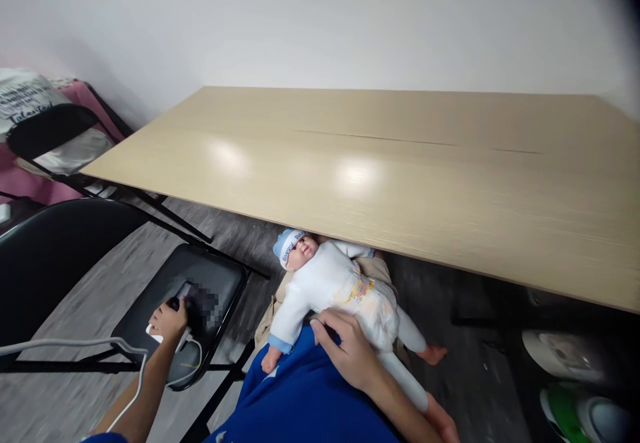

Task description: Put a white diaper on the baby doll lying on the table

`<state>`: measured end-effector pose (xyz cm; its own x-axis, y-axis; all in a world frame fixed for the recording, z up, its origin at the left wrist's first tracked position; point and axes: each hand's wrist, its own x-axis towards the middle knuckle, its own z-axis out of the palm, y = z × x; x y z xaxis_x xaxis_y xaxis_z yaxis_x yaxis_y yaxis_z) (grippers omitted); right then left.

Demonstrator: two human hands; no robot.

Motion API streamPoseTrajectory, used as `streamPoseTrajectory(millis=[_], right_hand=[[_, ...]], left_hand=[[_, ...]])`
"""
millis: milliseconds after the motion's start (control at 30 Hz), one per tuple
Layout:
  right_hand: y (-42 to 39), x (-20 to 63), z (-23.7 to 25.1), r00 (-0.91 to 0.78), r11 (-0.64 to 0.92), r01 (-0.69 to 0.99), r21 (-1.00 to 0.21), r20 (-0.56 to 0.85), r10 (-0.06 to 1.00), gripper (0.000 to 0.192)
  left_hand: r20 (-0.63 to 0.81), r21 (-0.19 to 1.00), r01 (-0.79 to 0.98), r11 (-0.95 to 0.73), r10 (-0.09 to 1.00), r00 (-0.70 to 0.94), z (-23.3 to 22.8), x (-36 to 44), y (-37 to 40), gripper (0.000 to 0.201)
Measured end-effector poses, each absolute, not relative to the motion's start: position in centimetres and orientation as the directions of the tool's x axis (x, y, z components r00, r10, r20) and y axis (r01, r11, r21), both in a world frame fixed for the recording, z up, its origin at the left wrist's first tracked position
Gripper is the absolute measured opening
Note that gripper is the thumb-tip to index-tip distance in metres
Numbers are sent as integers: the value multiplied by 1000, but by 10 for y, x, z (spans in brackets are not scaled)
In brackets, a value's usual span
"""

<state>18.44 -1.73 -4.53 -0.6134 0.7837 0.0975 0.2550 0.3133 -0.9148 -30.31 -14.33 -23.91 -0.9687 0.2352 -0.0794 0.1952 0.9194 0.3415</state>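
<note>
A baby doll [333,280] lies on its back across my lap, partly beneath the table edge. It wears a white suit, a diaper-like wrap and a blue-and-white cap [290,246]. Beside its waist is my right hand [347,350], fingers bent and thumb tip close to the fingertips; whatever is between them is hidden. Down to the left, my left hand [170,320] is closed around a dark phone-like device [185,291] over a black chair seat [150,290]. A blurred patch covers part of the device. A white object [155,333] with a cable shows under that hand.
The wooden table [400,183] spans the view ahead, against a white wall. A white cable [75,343] runs across the left. Another black folding chair [55,126] with bags stands further left. White and green items [565,410] sit low at the right.
</note>
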Motion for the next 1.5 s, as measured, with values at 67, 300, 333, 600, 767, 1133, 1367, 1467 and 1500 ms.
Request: streamPoseTrajectory(millis=[67, 300, 333, 600, 767, 1133, 1367, 1467, 1500], right_hand=[[-9, 198, -39, -585, 360, 297, -884, 130, 801, 38], [42, 270, -37, -287, 359, 602, -713, 227, 931, 18], [48, 277, -40, -299, 354, 626, -695, 205, 932, 16], [69, 281, -58, -511, 380, 543, -749, 64, 857, 24], [81, 278, -61, -525, 475, 533, -700, 166, 835, 15], [99, 290, -75, -329, 411, 674, -615, 249, 911, 23], [65, 246, -34, -724, 667, 460, -586, 187, 664, 22], [57, 275, -24, -698, 616, 520, -591, 122, 706, 31], [54, 289, -23, -698, 575, 539, -615, 56, 714, 38]], left_hand=[[-16, 399, 221, 890, 247, -969, -231, -279, -128, 63], [195, 623, 652, 433, 721, -665, -179, -146, -67, 35], [241, 646, 701, 301, 791, -562, -163, -123, -59, 30], [191, 589, 560, -582, 774, 604, -37, 17, 7, 41], [128, 560, 580, -591, 754, 644, -43, 27, 25, 36], [-3, 744, 499, -445, 744, 668, -7, 3, 14, 11], [-210, 850, 460, -257, 636, 743, 14, -24, 4, 19], [-80, 785, 494, -374, 730, 678, 5, -1, 15, 22], [-32, 748, 516, -418, 753, 657, 0, 11, 22, 24]])
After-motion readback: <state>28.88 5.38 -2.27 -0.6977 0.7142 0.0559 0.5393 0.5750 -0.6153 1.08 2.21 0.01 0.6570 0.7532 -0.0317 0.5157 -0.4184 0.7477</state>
